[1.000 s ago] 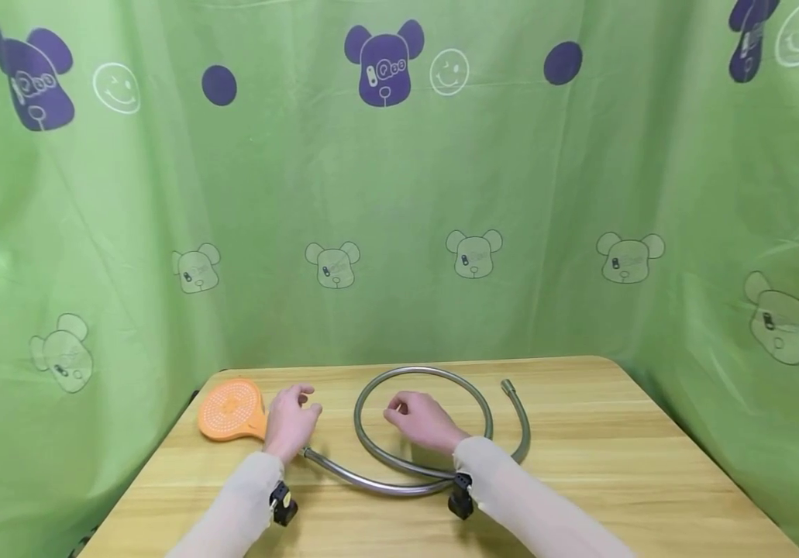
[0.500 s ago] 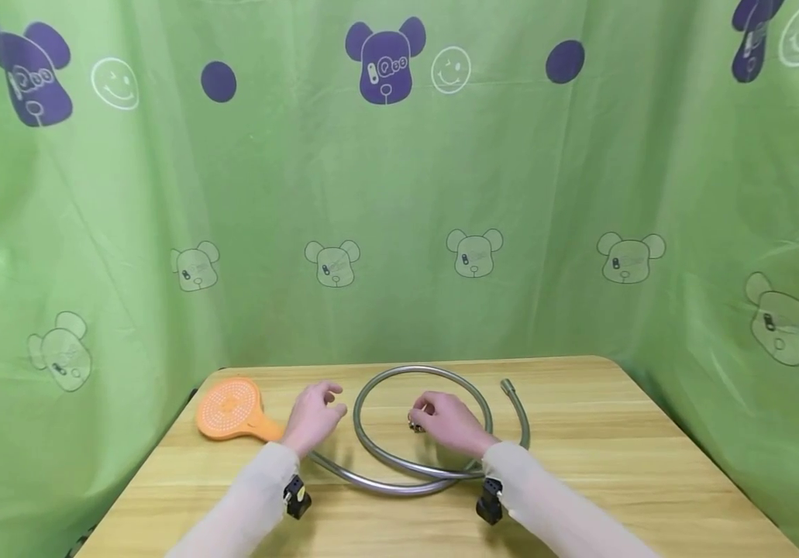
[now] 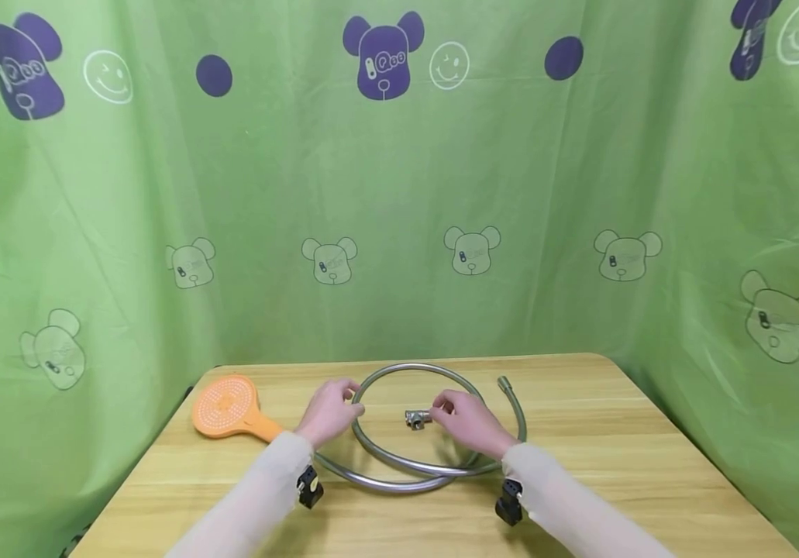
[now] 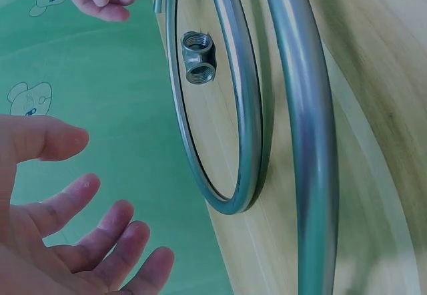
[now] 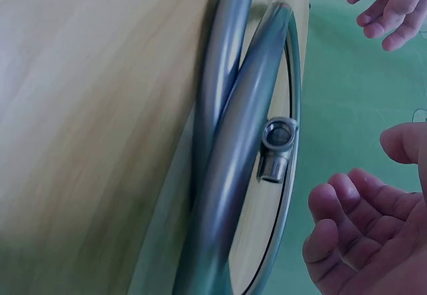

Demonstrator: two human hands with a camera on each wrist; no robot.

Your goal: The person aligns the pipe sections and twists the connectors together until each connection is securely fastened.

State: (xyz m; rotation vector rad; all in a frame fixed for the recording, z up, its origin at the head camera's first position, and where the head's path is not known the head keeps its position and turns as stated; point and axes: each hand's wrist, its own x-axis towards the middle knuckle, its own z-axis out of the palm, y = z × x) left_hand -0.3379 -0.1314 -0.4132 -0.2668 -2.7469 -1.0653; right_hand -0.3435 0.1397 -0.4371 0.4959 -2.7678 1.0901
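Left hand (image 3: 329,411) and right hand (image 3: 469,422) empty, fingers loosely apart, silver T-shaped threaded metal fitting (image 3: 417,419) lying inside the long grey metal hose's (image 3: 399,487) loop, just left of the right fingertips; I'd judge a light body pinch, openings uncovered, best.

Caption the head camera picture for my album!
Left hand and right hand near a looped silver metal hose, small silver metal fitting and round orange shower head.

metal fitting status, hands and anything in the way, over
Left hand, right hand: both empty. Metal fitting on table, untouched. Hose loops around it, nothing on top.
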